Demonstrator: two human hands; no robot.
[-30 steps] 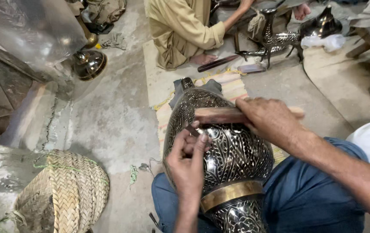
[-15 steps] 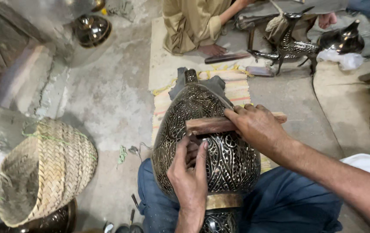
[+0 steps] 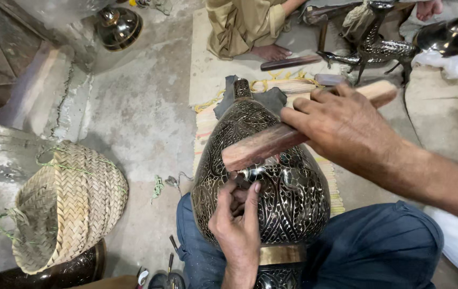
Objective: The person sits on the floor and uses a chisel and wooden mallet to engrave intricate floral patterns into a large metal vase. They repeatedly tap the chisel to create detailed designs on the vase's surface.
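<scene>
Large dark engraved metal vase with silver scrollwork and a brass band (image 3: 271, 198) lies across the person's lap, neck pointing away, resting on blue trousers (image 3: 378, 251).

Right hand (image 3: 341, 126): closed around a reddish-brown wooden mallet bar (image 3: 263, 143), fingers wrapped over the top. The near end of the bar now sits over the vase's upper shoulder, angled down to the left. Half a second ago the bar lay flatter and lower against the body, so the stick has been lifted and tilted. Reads as mid-stroke, between taps, though I can't tell whether it touches the metal.

Left hand (image 3: 237, 222): fingers bunched together, pinching a small tool against the vase surface just below the bar's end. The tool itself is mostly hidden by the fingers. The hand sits in about the same spot on the vase as before, so the work point hasn't moved.

Around it:
- woven straw basket (image 3: 66, 208) on the concrete floor, left
- dark metal deer figurine (image 3: 373, 48) beyond the vase
- another person seated in tan clothing (image 3: 242, 24), bare foot showing
- round dark metal pot (image 3: 117, 27) top left
</scene>
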